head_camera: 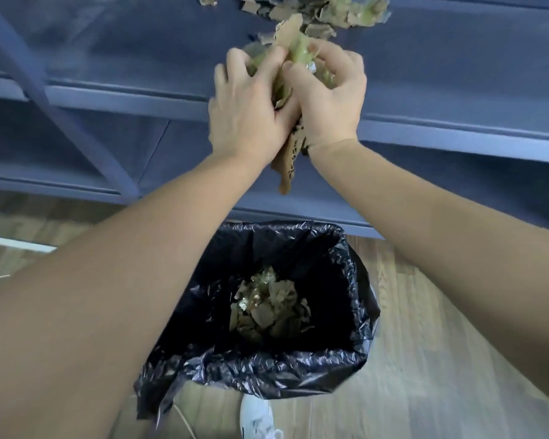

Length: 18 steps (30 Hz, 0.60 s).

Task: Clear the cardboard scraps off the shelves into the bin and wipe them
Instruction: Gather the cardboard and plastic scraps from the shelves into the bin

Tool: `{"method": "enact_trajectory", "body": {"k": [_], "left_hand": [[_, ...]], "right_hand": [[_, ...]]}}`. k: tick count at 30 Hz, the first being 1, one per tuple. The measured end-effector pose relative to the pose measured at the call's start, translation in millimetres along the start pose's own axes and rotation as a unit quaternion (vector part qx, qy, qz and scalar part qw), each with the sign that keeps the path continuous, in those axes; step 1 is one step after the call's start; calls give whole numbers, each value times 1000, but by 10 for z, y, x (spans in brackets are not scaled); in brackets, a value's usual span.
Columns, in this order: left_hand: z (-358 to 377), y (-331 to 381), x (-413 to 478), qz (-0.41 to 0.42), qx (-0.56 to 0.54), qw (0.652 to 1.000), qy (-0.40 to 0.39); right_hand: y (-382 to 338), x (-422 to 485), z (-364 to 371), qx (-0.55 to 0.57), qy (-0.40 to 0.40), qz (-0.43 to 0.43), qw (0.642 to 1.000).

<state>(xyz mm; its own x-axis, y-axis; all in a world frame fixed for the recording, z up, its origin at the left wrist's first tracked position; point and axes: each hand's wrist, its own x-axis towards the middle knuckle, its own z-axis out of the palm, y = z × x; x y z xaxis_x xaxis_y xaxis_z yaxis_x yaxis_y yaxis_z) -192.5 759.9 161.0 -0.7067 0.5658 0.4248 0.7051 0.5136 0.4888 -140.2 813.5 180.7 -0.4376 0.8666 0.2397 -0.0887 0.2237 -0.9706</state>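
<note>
1. Left forearm [108,296] and right forearm [441,217] reach away from the camera toward the shelf [124,49]. A white shoe [255,416] stands on the wooden floor [441,359], just beside the bin [358,312].
2. Left hand [251,115]: fingers curled round the left side of a bundle of scraps [290,163]. Right hand [330,99]: fingers and thumb curled round its right side. The two hands touch, with the bundle pressed between them.
3. Bundle: held at the front edge of the shelf, long axis roughly upright. A torn cardboard strip hangs out below the wrists.
4. Bin: black liner, mouth open, standing on the floor below the hands and nearer the person. Dropped scraps [267,308] already lie at its bottom.
5. Deciding relation: the bin mouth lies down and slightly toward the person from the bundle. In the inspector's judgement, a short draw back and a release over the mouth would serve. Neither hand is nearer.
6. Outstanding: loose scraps [314,11] lie further back on the shelf, beyond the fingertips. No cloth is in view, so wiping is judged not yet begun.
</note>
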Motion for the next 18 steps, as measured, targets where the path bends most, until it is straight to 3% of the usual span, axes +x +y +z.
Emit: {"method": "enact_trajectory", "body": {"k": [9,18], "left_hand": [[1,29,-1025,-34,10,999,-13],[310,-161,-1718,-55,27,997,-56]], "right_hand": [[287,-821,-429,33,-55,47,997],[835,-1359,-609,21,-60,106,992]]}}
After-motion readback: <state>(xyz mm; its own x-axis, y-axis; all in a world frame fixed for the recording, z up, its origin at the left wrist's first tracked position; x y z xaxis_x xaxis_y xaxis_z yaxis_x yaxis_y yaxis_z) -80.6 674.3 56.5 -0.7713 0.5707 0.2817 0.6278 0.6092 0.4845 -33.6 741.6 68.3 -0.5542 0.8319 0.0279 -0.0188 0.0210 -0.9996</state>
